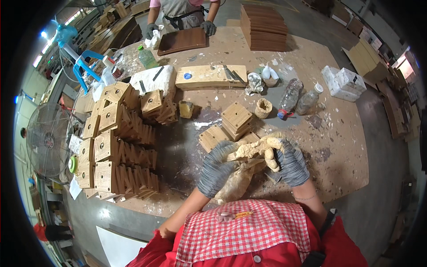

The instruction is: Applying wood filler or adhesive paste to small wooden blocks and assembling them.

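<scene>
Gripping tan putty [253,150] btwn them, 2 gray-gloved hands work at the near side of the table [340,149]: left hand [216,170] w/ fingers curled in on its left end, right hand [293,163] w/ putty-smeared fingers bent round the right end; exact gap btwn fingers, can't tell. 1 crumpled plastic bag [238,183] below. Just far of the putty, 1 short stack of square wood blocks [236,116], w/ 2 or more low pcs beside it. Left: big pile of drilled blocks [109,147], too overlapped to count. Also 3 bottles: 1 green-capped [147,58] far left, 2 clear [291,95] [308,103] right; 1 small round pot [263,108], 1 yellowish chunk [186,109], 1 pale plank [204,77], 1 tall stack of brown panels [263,29] far, white packs [342,84] far right. 1 co-worker [183,11] at far edge, 2 dark gloves, 1 brown panel [183,41]. Tabletop brown, blotched w/ white & dark spots. Room: workshop, gray floor [378,138], 1 fan [48,135] left, cardboard [367,58] etc. far right.
</scene>
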`<state>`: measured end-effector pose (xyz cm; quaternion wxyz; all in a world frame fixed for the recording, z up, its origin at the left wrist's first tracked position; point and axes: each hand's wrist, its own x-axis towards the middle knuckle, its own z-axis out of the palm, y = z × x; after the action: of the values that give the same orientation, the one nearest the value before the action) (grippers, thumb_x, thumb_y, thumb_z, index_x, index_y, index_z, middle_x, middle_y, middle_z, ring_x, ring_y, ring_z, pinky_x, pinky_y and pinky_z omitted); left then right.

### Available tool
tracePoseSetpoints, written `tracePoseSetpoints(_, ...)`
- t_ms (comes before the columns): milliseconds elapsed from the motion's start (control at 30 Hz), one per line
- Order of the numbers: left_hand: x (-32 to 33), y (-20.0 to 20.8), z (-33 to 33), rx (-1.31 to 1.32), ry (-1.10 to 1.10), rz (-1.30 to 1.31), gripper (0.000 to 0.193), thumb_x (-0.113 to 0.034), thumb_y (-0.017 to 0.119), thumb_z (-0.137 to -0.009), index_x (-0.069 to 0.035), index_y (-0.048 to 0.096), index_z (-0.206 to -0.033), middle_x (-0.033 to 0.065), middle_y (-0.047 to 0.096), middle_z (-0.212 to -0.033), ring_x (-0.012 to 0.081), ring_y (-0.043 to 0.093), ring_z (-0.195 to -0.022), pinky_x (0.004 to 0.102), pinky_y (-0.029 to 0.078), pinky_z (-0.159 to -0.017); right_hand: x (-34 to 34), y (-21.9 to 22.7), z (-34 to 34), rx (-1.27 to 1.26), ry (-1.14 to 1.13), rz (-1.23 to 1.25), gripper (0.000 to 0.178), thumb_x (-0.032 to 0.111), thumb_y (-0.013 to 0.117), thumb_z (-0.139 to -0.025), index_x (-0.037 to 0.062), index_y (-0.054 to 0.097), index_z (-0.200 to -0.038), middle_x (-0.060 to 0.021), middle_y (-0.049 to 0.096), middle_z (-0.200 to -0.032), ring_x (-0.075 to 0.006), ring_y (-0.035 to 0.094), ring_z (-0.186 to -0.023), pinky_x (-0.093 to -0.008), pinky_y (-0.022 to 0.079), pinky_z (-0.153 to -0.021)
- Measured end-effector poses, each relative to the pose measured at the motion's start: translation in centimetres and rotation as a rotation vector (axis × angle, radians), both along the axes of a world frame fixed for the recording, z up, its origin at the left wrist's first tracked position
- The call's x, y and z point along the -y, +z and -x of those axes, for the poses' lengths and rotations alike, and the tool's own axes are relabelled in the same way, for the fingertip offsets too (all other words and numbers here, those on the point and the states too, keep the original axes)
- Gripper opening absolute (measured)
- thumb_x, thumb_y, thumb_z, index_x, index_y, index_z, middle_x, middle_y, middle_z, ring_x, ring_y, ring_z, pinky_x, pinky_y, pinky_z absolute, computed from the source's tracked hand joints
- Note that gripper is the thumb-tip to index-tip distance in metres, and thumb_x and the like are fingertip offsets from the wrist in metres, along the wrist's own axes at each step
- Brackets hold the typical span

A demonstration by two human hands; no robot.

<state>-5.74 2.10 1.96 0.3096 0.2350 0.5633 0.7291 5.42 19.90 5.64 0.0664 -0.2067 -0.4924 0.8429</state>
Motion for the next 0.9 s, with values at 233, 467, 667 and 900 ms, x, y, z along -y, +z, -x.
tracePoseSetpoints(233, 0.0, -1.1, 0.2, -0.173, 0.028, 0.033, 0.038, 0.003, 0.066, -0.074, 0.000, 0.060, -0.112, 0.0069, 0.055, -0.105, 0.0164, 0.054, -0.097, 0.0284, 0.047, -0.085, 0.3, 0.3, 0.3, 0.021, -0.025, -0.034, 0.035, 0.028, 0.042, -0.097, -0.0009, 0.054, -0.112, -0.0030, 0.056, -0.077, -0.0074, 0.049, -0.059, -0.0172, 0.038, -0.048)
tracePoseSetpoints(467, 0.1, -0.6, 0.3, -0.266, 0.017, 0.049, 0.038, -0.003, 0.070, -0.074, -0.001, 0.060, -0.111, 0.0073, 0.056, -0.109, 0.0175, 0.054, -0.101, 0.0290, 0.044, -0.088, 0.2, 0.4, 0.1, -0.040, -0.031, -0.042, 0.036, 0.029, 0.043, -0.097, -0.0008, 0.055, -0.112, -0.0028, 0.057, -0.077, -0.0068, 0.050, -0.058, -0.0170, 0.038, -0.048)
tracePoseSetpoints(667, 0.1, -1.5, 0.1, -0.137, 0.007, -0.025, 0.044, -0.004, 0.072, -0.073, -0.001, 0.059, -0.115, 0.0071, 0.057, -0.109, 0.0180, 0.054, -0.103, 0.0288, 0.044, -0.089, 0.1, -0.5, -0.2, -0.012, -0.012, -0.141, 0.037, 0.030, 0.042, -0.097, 0.0005, 0.055, -0.114, -0.0015, 0.058, -0.079, -0.0057, 0.050, -0.060, -0.0165, 0.039, -0.050)
tracePoseSetpoints(900, 0.3, -0.9, -0.2, -0.288, 0.030, 0.112, 0.048, -0.006, 0.073, -0.074, -0.002, 0.057, -0.118, 0.0084, 0.056, -0.114, 0.0186, 0.053, -0.106, 0.0304, 0.045, -0.091, 0.4, 0.0, 0.2, 0.028, -0.129, -0.213, 0.035, 0.031, 0.045, -0.096, 0.0010, 0.056, -0.111, -0.0013, 0.058, -0.080, -0.0056, 0.050, -0.058, -0.0169, 0.040, -0.049)
